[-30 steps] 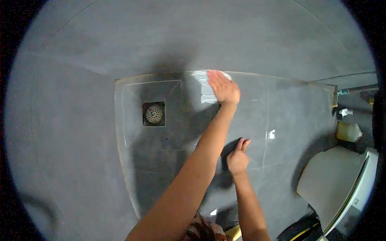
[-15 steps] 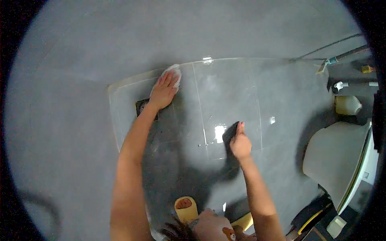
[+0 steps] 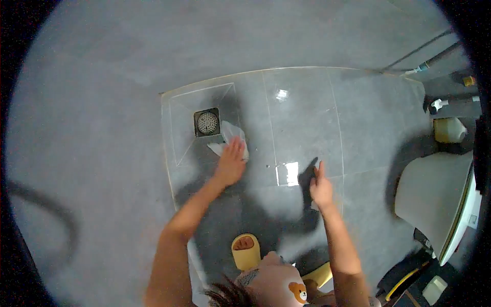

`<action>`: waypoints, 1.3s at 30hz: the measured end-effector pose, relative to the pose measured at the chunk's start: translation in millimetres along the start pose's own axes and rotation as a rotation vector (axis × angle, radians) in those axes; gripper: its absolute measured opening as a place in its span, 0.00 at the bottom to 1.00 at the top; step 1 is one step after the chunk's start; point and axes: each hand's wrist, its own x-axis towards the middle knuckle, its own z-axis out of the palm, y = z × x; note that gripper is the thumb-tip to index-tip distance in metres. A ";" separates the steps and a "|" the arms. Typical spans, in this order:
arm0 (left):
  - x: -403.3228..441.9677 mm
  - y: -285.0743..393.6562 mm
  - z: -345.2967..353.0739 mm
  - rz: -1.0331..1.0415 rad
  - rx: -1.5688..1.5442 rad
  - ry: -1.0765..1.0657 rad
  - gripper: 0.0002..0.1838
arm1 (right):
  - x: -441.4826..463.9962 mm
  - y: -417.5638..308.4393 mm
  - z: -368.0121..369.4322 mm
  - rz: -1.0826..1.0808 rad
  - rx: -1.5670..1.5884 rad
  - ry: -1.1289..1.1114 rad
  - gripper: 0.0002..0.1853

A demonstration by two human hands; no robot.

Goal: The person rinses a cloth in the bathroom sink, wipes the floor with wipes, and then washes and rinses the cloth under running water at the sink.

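Note:
My left hand (image 3: pixel 231 167) lies with its fingers on a crumpled white cloth (image 3: pixel 236 143), pressing it to the grey tiled floor (image 3: pixel 302 123). Just up and left of the cloth is a square floor drain (image 3: pixel 207 123) with a round perforated grate. To the right, my right hand (image 3: pixel 321 190) is low over the floor, one finger pointing forward and the others seemingly curled under. A small whitish bit shows at its palm edge; I cannot make out what it is. Wet, shiny patches and droplets lie between the hands.
A white toilet (image 3: pixel 434 197) stands at the right, with a plastic jug (image 3: pixel 450 130) and a white-headed handle (image 3: pixel 439 104) behind it. Grey walls rise at the left and far side. Yellow slippers (image 3: pixel 246 251) are on the feet at the bottom.
My left hand has drawn the cloth back from the far wall edge toward me and right, uncovering the drain. My right hand's position over the floor is nearly the same; the view has shifted slightly.

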 end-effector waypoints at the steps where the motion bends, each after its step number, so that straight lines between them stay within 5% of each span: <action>1: -3.8 18.5 10.5 -0.029 -0.012 0.017 0.35 | -7.4 -1.7 7.0 0.008 0.034 0.002 0.37; 3: 3.6 54.1 19.1 -0.059 -0.104 0.055 0.35 | -12.3 22.2 38.9 -0.148 0.082 0.153 0.39; 8: 41.2 127.8 31.9 -0.201 -0.354 0.230 0.35 | -38.4 13.1 44.6 -0.053 0.224 0.126 0.39; 14: 111.4 96.4 40.0 -0.378 -0.221 0.404 0.33 | -47.2 55.1 46.0 -0.117 0.373 0.294 0.41; 19: 163.0 54.2 21.7 0.184 -0.306 0.270 0.30 | -50.7 65.7 34.4 -0.005 0.342 0.275 0.40; 24: 118.9 49.6 16.6 0.664 -0.176 -0.016 0.31 | -51.5 69.0 37.1 0.040 0.399 0.223 0.38; 27: 62.4 53.2 18.8 0.663 -0.195 -0.111 0.33 | -51.0 69.6 45.6 0.042 0.461 0.253 0.37; 34: 31.0 124.9 25.5 0.289 -0.513 0.032 0.35 | -42.8 57.6 43.6 0.069 0.339 0.208 0.36; 37: 31.9 135.8 37.9 0.215 -0.908 0.086 0.33 | -42.4 56.0 47.7 0.042 0.405 0.234 0.35; 39: 26.9 123.9 41.9 0.171 -0.788 0.116 0.31 | -48.5 61.1 48.7 0.038 0.501 0.264 0.34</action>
